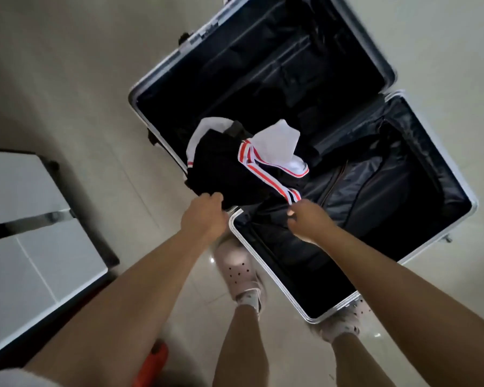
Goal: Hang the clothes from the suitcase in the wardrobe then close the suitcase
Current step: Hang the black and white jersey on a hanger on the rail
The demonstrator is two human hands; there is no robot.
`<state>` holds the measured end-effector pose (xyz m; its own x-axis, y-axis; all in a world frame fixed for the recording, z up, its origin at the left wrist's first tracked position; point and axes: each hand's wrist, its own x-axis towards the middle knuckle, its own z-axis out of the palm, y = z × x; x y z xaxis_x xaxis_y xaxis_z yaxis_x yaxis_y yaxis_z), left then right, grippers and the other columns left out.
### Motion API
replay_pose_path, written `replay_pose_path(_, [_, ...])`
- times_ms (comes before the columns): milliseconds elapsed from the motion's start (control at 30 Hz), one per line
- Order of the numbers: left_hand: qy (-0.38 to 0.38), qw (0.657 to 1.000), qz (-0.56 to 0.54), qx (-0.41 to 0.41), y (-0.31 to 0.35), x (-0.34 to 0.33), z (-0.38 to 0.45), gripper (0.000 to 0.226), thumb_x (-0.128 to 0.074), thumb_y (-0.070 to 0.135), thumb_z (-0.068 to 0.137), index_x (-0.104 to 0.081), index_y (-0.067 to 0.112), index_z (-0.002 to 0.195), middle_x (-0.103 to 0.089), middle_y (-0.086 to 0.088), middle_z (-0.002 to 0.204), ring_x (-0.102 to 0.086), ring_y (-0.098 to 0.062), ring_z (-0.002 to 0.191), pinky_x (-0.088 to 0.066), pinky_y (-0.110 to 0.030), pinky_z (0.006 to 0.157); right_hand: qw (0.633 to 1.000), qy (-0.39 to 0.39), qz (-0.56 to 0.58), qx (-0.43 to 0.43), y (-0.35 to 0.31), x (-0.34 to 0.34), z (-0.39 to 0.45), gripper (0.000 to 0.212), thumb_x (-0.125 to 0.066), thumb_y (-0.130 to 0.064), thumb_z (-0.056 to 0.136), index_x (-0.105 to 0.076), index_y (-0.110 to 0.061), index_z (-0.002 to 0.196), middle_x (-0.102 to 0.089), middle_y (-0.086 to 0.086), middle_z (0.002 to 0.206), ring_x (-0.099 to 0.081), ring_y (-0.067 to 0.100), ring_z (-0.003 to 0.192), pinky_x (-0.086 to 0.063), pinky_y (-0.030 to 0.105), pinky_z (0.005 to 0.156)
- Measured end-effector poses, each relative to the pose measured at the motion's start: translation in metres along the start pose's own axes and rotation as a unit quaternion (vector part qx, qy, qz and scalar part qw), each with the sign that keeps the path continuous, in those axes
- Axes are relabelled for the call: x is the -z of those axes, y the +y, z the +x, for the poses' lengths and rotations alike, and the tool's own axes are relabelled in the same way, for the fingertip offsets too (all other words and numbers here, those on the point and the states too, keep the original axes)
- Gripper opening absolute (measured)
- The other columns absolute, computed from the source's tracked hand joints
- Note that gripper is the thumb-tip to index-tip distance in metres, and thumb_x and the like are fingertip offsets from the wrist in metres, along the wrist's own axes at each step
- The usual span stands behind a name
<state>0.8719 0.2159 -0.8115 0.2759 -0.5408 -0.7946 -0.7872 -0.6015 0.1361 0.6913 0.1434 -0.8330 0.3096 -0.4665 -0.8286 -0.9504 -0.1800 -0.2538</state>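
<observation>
Pink perforated clogs [242, 272] stood at the near edge of the open silver-framed, black-lined suitcase [442, 169]. Above that edge, the left hand [204, 216] gripped the black garment with white panels and red-white striped trim [221, 169], and the right hand [309, 219] pinched its trim. Bunched over the suitcase's middle hinge, it looked soft, light and floppy; taking it by the shoulders would probably suit hanging.

Pale glossy tiled floor [101, 113]. Directly on it: silver-framed suitcase [471, 203] opened flat, far and right; white cabinet [25, 191] at left; two feet in pale perforated clogs [239, 270] near, beside the suitcase's near corner.
</observation>
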Motion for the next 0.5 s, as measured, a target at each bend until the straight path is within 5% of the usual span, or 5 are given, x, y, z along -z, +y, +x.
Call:
replay_pose_path(100, [0.036,0.999,-0.036,0.005,0.0,-0.026,0.035,0.047,-0.048,0.019,0.092,-0.033,0.009,0.136,-0.039,-0.016,0.132,-0.043,-0.033,0.119,-0.04,-0.04,0.09,0.999,0.012,0.002,0.035,0.005,-0.015,0.045,0.042,-0.053,-0.01,0.085,-0.05,-0.005,0.127,-0.04,0.015,0.138,-0.04,0.029,0.127,-0.034,0.031,0.103])
replay_pose_path(267, [0.117,0.992,-0.018,-0.035,0.01,-0.045,0.091,0.076,-0.056,0.016,0.088,-0.009,0.022,0.148,-0.014,-0.015,0.151,-0.021,-0.032,0.138,-0.03,-0.043,0.106,0.998,0.022,0.017,0.057,0.007,-0.051,0.092,0.03,-0.058,-0.017,0.086,-0.063,-0.01,0.114,-0.008,-0.001,0.156,-0.023,0.027,0.137,-0.033,0.036,0.107])
replay_pose_path(400, [0.144,0.986,0.079,-0.011,0.007,-0.04,0.121,0.081,-0.058,0.013,0.085,-0.009,0.03,0.147,-0.003,-0.007,0.156,0.001,-0.033,0.143,-0.019,-0.049,0.112,0.989,0.085,0.053,0.105,0.009,-0.09,0.094,0.048,-0.033,-0.028,0.085,-0.066,0.0,0.104,-0.044,0.002,0.141,-0.047,0.029,0.118,-0.041,0.034,0.096])
replay_pose_path(500, [0.115,0.988,0.094,-0.039,0.006,-0.031,0.132,0.043,-0.052,0.015,0.09,-0.047,0.024,0.131,-0.012,-0.004,0.155,0.0,-0.032,0.143,-0.016,-0.05,0.111,0.974,0.113,0.128,0.146,0.021,-0.1,0.085,0.05,-0.031,-0.025,0.085,-0.071,0.005,0.086,-0.069,0.014,0.103,-0.062,0.033,0.095,-0.046,0.027,0.084])
